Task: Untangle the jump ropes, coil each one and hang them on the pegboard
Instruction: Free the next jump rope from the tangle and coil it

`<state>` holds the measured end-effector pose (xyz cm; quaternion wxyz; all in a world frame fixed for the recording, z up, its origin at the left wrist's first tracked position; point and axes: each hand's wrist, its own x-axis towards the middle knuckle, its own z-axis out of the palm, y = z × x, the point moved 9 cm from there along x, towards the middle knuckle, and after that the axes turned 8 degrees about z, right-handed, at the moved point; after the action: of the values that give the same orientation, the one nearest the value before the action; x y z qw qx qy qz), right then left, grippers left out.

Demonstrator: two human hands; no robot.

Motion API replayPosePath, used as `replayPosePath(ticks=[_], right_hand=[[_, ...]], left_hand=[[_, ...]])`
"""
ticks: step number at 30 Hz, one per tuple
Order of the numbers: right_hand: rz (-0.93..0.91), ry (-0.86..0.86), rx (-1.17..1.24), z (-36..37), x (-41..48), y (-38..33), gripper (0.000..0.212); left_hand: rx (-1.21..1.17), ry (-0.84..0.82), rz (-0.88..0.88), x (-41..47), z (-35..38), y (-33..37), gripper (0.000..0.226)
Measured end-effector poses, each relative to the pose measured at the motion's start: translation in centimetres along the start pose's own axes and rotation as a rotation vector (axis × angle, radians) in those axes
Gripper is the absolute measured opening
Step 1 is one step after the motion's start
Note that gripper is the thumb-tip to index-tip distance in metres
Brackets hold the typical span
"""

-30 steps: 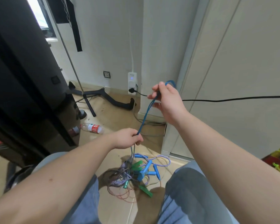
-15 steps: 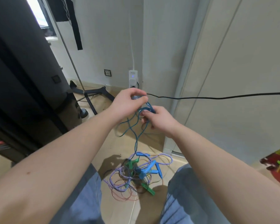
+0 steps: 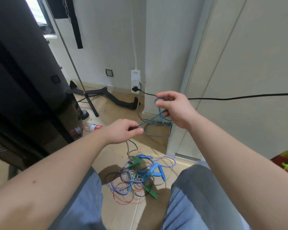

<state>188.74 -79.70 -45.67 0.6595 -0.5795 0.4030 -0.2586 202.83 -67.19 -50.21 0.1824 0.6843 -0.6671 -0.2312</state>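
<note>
- Wood floor (image 3: 156, 146) by the white wall corner (image 3: 145, 47), with a water bottle (image 3: 92, 127) lying over near its left edge.
- left hand (image 3: 123, 131) pinches the blue jump rope (image 3: 151, 119) between thumb and fingertips.
- right hand (image 3: 175, 108) is curled round a few loops of that same rope, up higher.
- the other tangled jump ropes (image 3: 136, 176) sit on the floor between the knees.

A pale tan floor (image 3: 113, 113). Near the middle lies a tangle of jump ropes (image 3: 123, 178): striped purple-and-white cord, thin red cord, blue handles (image 3: 154, 170) and green handles (image 3: 152, 194). Further back, a plastic bottle (image 3: 92, 127) lies on its side, near a black stand base (image 3: 121, 102) and loops of grey cable (image 3: 150, 134).
</note>
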Motion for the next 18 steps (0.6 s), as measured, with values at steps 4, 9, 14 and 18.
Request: replayPosePath(ticks=[4, 9, 14, 18], right_hand=[[-0.004, 0.145, -0.024, -2.0, 0.4, -0.7, 0.019], [-0.01, 0.154, -0.594, -1.5, 0.0, 0.2, 0.016], [0.165, 0.032, -1.242, 0.2, 0.0, 3.6, 0.037], [0.055, -0.21, -0.99, 3.5, -1.2, 3.5, 0.078]], left_hand=[[0.135, -0.215, -0.113, -0.9, 2.3, -2.3, 0.028], [-0.115, 0.048, -0.194, -0.3, 0.0, -2.8, 0.029], [-0.112, 0.123, -0.046, 0.4, -1.9, 1.2, 0.019], [-0.067, 0.112, 0.043, 1.3, -2.1, 3.6, 0.023]])
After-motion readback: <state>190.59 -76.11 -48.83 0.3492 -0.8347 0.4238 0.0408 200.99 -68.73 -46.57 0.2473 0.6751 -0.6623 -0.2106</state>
